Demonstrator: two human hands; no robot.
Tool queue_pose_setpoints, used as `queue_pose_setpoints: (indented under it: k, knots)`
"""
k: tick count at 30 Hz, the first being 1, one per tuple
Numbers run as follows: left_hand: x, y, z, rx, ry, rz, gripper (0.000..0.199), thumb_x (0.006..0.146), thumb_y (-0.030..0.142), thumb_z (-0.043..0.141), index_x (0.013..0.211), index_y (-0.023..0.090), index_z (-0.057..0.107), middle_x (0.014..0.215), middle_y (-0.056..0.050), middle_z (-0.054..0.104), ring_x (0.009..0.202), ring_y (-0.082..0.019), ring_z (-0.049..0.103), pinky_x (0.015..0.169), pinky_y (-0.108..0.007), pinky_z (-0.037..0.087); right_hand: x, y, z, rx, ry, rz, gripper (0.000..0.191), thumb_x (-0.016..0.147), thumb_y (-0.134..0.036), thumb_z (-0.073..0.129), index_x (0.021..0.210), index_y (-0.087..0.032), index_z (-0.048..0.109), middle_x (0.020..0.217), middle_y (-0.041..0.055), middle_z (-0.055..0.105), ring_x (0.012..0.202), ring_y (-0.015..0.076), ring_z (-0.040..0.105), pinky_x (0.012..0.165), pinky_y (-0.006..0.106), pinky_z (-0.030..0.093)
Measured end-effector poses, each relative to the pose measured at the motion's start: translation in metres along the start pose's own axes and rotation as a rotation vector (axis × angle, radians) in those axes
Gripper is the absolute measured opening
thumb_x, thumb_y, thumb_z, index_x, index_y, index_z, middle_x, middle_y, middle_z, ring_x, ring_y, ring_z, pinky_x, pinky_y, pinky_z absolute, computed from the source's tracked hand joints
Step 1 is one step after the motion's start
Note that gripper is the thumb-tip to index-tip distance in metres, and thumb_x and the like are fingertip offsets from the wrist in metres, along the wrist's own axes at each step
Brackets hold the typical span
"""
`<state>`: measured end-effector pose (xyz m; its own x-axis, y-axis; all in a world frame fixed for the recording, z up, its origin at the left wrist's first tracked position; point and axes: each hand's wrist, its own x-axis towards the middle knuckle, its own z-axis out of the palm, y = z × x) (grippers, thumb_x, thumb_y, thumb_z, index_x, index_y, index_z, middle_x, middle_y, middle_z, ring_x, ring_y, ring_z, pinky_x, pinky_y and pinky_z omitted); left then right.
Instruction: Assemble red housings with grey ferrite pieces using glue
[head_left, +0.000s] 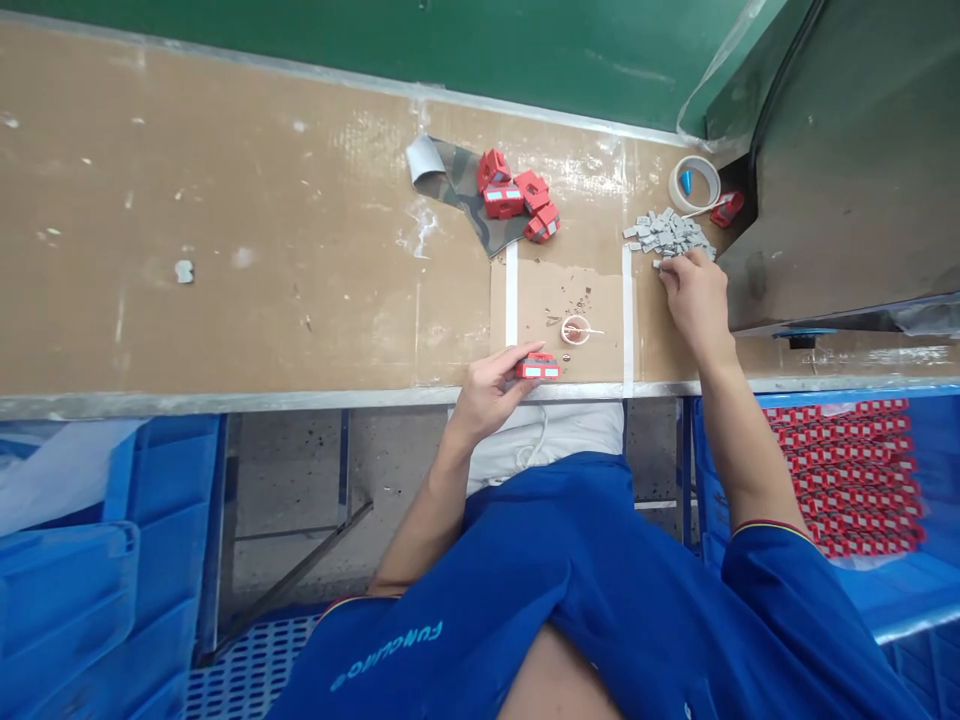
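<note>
My left hand (pixel 491 392) grips a red part (pixel 538 367) with two white rectangles on its side, just above the table's front edge. Beside that part stands a small round cup (pixel 576 330) with a thin stick lying across it. Over to the right, my right hand (pixel 696 292) pinches a small grey-white piece (pixel 657 265) at the near edge of a pile of similar pieces (pixel 670 232). Several red parts (pixel 517 196) lie in a loose group on a dark patterned sheet (pixel 491 229) farther back.
A tape roll (pixel 676 183) and another red part (pixel 726 210) lie beside a large dark metal box (pixel 855 180) at the right. Below the table (pixel 262 250), a blue crate (pixel 930 430) holds rows of red parts. Blue crates (pixel 169 500) stand at the lower left.
</note>
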<state>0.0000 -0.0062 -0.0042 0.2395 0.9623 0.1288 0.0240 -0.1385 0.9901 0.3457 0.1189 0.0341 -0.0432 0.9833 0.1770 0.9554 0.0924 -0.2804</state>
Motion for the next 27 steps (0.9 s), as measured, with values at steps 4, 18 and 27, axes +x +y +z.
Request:
queue_pose_setpoints:
  k: [4, 18, 27]
  knots:
    - [-0.001, 0.000, 0.001, -0.034, 0.001, -0.007, 0.048, 0.094, 0.037, 0.079, 0.137, 0.017, 0.074, 0.126, -0.014, 0.081, 0.111, -0.025, 0.080, 0.097, -0.036, 0.068, -0.006, -0.003, -0.002, 0.125, 0.157, -0.060, 0.021, 0.100, -0.031, 0.057, 0.096, -0.023, 0.076, 0.103, 0.0107, 0.072, 0.096, 0.0265, 0.068, 0.092, 0.043, 0.056]
    - [0.005, 0.006, -0.008, -0.333, -0.148, -0.011, 0.050, 0.093, 0.028, 0.081, 0.143, 0.025, 0.071, 0.125, -0.013, 0.081, 0.109, -0.020, 0.080, 0.093, -0.030, 0.066, -0.081, -0.090, -0.024, 0.777, 0.432, 0.094, 0.027, 0.094, -0.049, 0.078, 0.103, -0.024, 0.075, 0.081, 0.0003, 0.075, 0.066, 0.0155, 0.071, 0.064, 0.031, 0.062]
    - [0.004, 0.010, -0.008, -0.467, -0.152, -0.148, 0.044, 0.085, 0.042, 0.090, 0.123, 0.023, 0.080, 0.115, -0.012, 0.084, 0.107, -0.025, 0.082, 0.090, -0.032, 0.068, -0.123, -0.158, -0.024, 1.079, -0.118, 0.030, 0.018, 0.098, -0.041, 0.077, 0.098, -0.023, 0.076, 0.088, 0.0020, 0.077, 0.074, 0.0149, 0.075, 0.069, 0.028, 0.065]
